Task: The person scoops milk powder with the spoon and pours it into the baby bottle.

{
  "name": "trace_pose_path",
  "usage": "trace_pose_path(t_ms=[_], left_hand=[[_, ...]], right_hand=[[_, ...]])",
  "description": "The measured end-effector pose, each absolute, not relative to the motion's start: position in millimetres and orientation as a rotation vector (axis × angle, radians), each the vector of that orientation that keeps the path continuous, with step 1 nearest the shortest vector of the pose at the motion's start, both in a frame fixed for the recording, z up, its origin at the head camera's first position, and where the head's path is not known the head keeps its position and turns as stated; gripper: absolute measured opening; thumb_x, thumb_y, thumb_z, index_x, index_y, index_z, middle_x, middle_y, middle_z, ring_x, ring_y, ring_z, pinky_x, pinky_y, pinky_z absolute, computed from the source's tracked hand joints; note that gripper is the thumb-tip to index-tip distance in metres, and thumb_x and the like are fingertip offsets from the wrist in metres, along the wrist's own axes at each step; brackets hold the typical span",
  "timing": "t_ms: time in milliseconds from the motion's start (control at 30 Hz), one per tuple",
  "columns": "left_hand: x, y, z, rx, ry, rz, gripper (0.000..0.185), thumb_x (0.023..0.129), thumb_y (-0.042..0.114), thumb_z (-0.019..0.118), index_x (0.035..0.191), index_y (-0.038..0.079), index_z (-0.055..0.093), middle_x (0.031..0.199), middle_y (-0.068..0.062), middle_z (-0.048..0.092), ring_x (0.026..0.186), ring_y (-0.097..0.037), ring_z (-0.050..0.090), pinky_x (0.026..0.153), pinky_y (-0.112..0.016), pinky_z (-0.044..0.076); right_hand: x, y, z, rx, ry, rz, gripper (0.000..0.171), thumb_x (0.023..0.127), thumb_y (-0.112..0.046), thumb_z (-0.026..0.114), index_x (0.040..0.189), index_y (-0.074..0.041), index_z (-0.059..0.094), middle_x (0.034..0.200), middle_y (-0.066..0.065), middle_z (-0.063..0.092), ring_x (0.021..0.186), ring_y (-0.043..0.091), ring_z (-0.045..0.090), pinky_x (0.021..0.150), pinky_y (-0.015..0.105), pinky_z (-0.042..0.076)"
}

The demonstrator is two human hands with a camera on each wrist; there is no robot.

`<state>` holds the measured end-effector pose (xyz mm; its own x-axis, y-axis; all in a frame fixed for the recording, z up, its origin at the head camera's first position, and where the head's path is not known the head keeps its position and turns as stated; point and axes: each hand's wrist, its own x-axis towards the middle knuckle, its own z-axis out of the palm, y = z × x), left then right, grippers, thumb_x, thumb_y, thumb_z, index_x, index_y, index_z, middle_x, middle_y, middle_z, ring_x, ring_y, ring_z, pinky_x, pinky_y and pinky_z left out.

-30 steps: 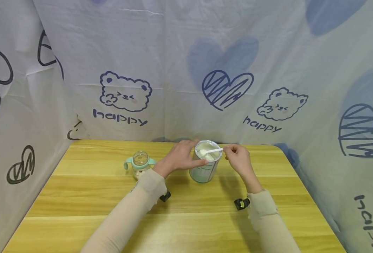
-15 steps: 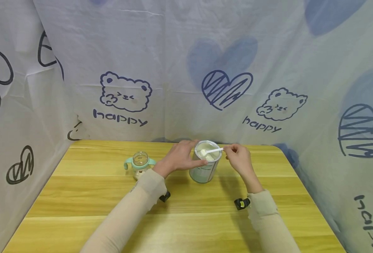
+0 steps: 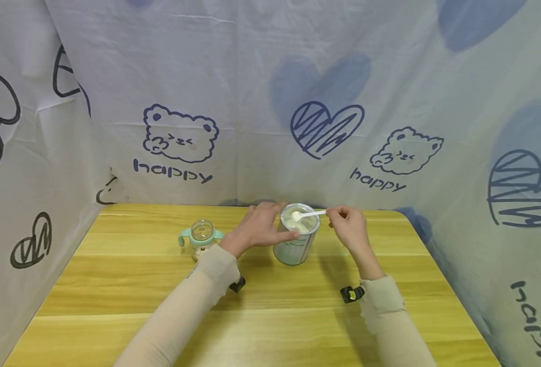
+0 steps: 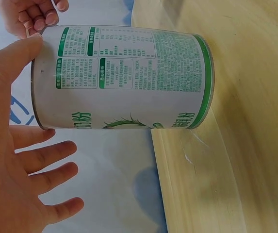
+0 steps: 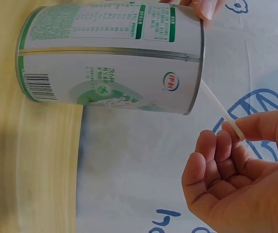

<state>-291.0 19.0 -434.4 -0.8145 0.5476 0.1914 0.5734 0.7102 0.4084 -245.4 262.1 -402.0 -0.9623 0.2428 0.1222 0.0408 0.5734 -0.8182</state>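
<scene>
The can (image 3: pixel 292 251) stands on the counter (image 3: pixel 279 326) between my hands (image 3: pixel 259 227) (image 3: pixel 349 232), spoon (image 3: pixel 314 213) at its mouth, bottle (image 3: pixel 202 235) to their left.

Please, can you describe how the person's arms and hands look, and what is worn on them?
The left hand and right hand are bare, with no gloves or rings visible. Both arms have long cream sleeves with wide, bunched cuffs. A small black device shows beside each cuff; the right one has a yellow-green patch. No cables are visible.
</scene>
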Motion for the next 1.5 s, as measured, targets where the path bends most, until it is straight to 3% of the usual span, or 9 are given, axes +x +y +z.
trace_pose_path(t_ms=[467, 667, 833, 1000, 1233, 1400, 1500], left_hand=[[-288.7, 4.6, -429.2, -0.923, -2.836, -0.722, 0.091, 0.091, 0.071, 0.066, 0.155, 0.007, 0.051, 0.152, -0.015, 0.06, 0.141, -0.037, 0.055, 0.116, -0.063, 0.044], [-285.4, -6.0, -424.6, -0.893, -2.84, -0.737, 0.09, 0.093, 0.07, 0.065, 0.155, 0.006, 0.051, 0.155, -0.016, 0.057, 0.144, -0.038, 0.053, 0.122, -0.063, 0.038], [-284.0, -16.1, -420.3, -0.848, -2.839, -0.724, 0.088, 0.092, 0.07, 0.066, 0.155, 0.009, 0.052, 0.154, -0.014, 0.059, 0.143, -0.036, 0.054, 0.12, -0.062, 0.038], [-282.2, -27.3, -415.6, -0.808, -2.834, -0.726, 0.085, 0.093, 0.067, 0.067, 0.155, 0.012, 0.052, 0.155, -0.012, 0.058, 0.144, -0.036, 0.054, 0.12, -0.062, 0.038], [-280.7, -42.4, -413.2, -0.781, -2.835, -0.721, 0.083, 0.093, 0.068, 0.066, 0.156, 0.014, 0.052, 0.157, -0.01, 0.057, 0.146, -0.035, 0.052, 0.122, -0.062, 0.036], [-278.1, -57.2, -413.8, -0.761, -2.818, -0.73, 0.082, 0.092, 0.066, 0.067, 0.154, 0.013, 0.054, 0.155, -0.011, 0.059, 0.143, -0.037, 0.054, 0.12, -0.063, 0.038], [-276.2, -68.4, -415.4, -0.752, -2.808, -0.743, 0.083, 0.092, 0.066, 0.068, 0.154, 0.013, 0.054, 0.155, -0.011, 0.059, 0.143, -0.037, 0.054, 0.121, -0.065, 0.036]], right_hand=[[-244.6, 252.8, -393.3, -0.197, -2.553, 1.392, 0.031, 0.103, -0.028, 0.061, 0.11, -0.001, 0.076, 0.097, 0.014, 0.073, 0.093, 0.031, 0.068, 0.069, 0.025, 0.05], [-246.1, 246.6, -387.5, -0.167, -2.535, 1.422, 0.033, 0.102, -0.028, 0.061, 0.111, 0.0, 0.077, 0.101, 0.022, 0.073, 0.084, 0.019, 0.065, 0.066, 0.022, 0.051], [-247.0, 239.1, -381.7, -0.14, -2.522, 1.444, 0.033, 0.102, -0.026, 0.062, 0.111, 0.001, 0.077, 0.096, 0.013, 0.073, 0.081, 0.014, 0.064, 0.068, 0.02, 0.053], [-249.1, 230.8, -377.5, -0.115, -2.512, 1.479, 0.03, 0.102, -0.025, 0.063, 0.109, 0.001, 0.077, 0.094, 0.012, 0.072, 0.084, 0.019, 0.066, 0.068, 0.02, 0.053], [-253.0, 220.4, -374.1, -0.07, -2.492, 1.524, 0.033, 0.101, -0.026, 0.064, 0.107, 0.004, 0.076, 0.094, 0.02, 0.073, 0.083, 0.024, 0.066, 0.062, 0.019, 0.049], [-255.0, 212.2, -376.3, -0.035, -2.487, 1.556, 0.031, 0.102, -0.025, 0.064, 0.104, 0.004, 0.076, 0.09, 0.014, 0.071, 0.082, 0.022, 0.065, 0.067, 0.02, 0.053], [-255.8, 206.6, -377.7, -0.018, -2.491, 1.57, 0.031, 0.102, -0.025, 0.064, 0.103, 0.004, 0.075, 0.087, 0.012, 0.071, 0.086, 0.03, 0.067, 0.068, 0.021, 0.054]])
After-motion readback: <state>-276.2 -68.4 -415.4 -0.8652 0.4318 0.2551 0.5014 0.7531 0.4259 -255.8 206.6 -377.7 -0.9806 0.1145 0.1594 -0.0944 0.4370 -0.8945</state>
